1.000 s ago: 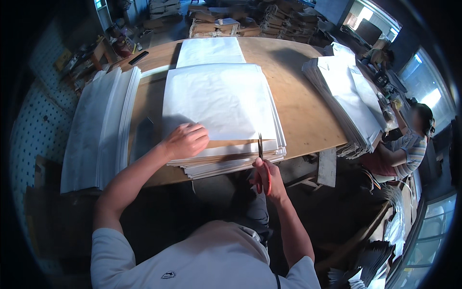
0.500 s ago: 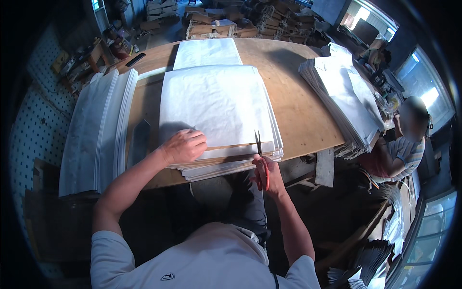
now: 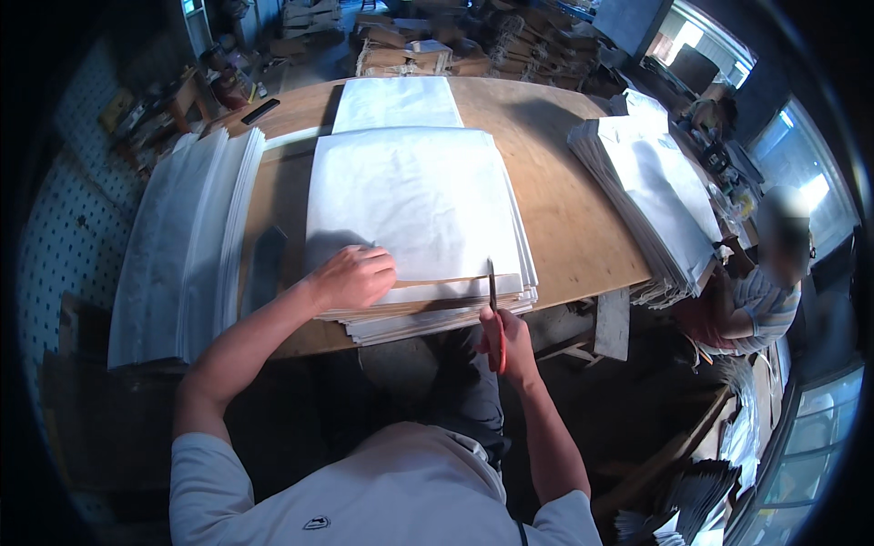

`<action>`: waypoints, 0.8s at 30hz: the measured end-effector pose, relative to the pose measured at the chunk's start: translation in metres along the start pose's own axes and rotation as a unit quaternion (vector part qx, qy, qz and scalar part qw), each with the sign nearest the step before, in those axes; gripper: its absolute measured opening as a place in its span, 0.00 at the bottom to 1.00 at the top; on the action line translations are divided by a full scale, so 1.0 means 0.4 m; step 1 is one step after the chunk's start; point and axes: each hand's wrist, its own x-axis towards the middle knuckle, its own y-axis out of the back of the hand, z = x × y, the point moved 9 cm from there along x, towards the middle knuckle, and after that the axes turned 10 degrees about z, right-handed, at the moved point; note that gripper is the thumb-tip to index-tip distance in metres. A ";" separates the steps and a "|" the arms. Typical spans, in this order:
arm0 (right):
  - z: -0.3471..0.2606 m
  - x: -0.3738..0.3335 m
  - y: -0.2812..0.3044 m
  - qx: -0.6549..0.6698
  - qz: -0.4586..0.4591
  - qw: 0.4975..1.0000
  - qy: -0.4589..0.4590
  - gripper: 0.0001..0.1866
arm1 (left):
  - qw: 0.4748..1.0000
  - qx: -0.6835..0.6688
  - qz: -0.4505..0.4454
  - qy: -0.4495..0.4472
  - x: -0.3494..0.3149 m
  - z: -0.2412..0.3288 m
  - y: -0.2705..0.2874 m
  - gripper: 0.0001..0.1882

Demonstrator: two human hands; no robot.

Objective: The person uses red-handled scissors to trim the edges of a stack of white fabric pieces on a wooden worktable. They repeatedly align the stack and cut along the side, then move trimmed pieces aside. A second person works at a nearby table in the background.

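A stack of large white paper sheets or sacks lies before me, its near edges fanned and showing thin brown strips. My left hand rests on the near left part of this stack with its fingers curled closed; what they pinch, if anything, is hidden. At the near right corner, my right hand grips scissors with red handles. Their dark blades point away from me over the near edge of the stack and look nearly together.
Folded white stacks stand at the table's left and right. Another white sheet and a dark flat object lie farther back on the wooden table. A person sits at the right. Bundled brown piles fill the background.
The scissor blades, spread apart before, have come together. My right hand has shifted slightly, while my left hand stays at the same part of the stack.
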 end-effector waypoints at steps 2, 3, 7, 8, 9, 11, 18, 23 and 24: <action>-0.020 -0.057 0.001 -0.002 0.000 1.000 -0.008 0.34 | 1.000 -0.021 -0.007 0.022 -0.001 -0.013 0.013 0.06; -0.031 -0.086 -0.008 0.028 0.009 0.999 0.019 0.34 | 0.999 -0.034 -0.017 0.029 0.003 -0.019 0.011 0.06; -0.021 -0.210 -0.126 0.091 -0.064 0.994 -0.023 0.28 | 0.990 -0.107 -0.056 0.071 0.041 -0.055 0.008 0.07; -0.041 -0.242 -0.175 0.109 -0.094 0.989 -0.028 0.27 | 0.983 -0.114 -0.104 0.094 0.052 -0.058 0.011 0.06; -0.055 -0.264 -0.224 0.083 -0.125 0.988 -0.034 0.27 | 0.973 -0.133 -0.140 0.124 0.060 -0.072 -0.004 0.07; -0.059 -0.278 -0.329 0.104 -0.173 0.979 -0.026 0.25 | 0.958 -0.162 -0.188 0.146 0.065 -0.087 -0.014 0.07; -0.119 -0.231 -0.499 0.077 -0.187 0.979 -0.019 0.25 | 0.953 -0.165 -0.224 0.122 0.069 -0.096 -0.060 0.08; -0.154 -0.205 -0.537 0.041 -0.173 0.984 0.006 0.30 | 0.957 -0.162 -0.211 0.112 0.067 -0.089 -0.061 0.08; -0.142 -0.193 -0.552 0.036 -0.171 0.984 0.023 0.31 | 0.957 -0.162 -0.212 0.113 0.067 -0.089 -0.062 0.08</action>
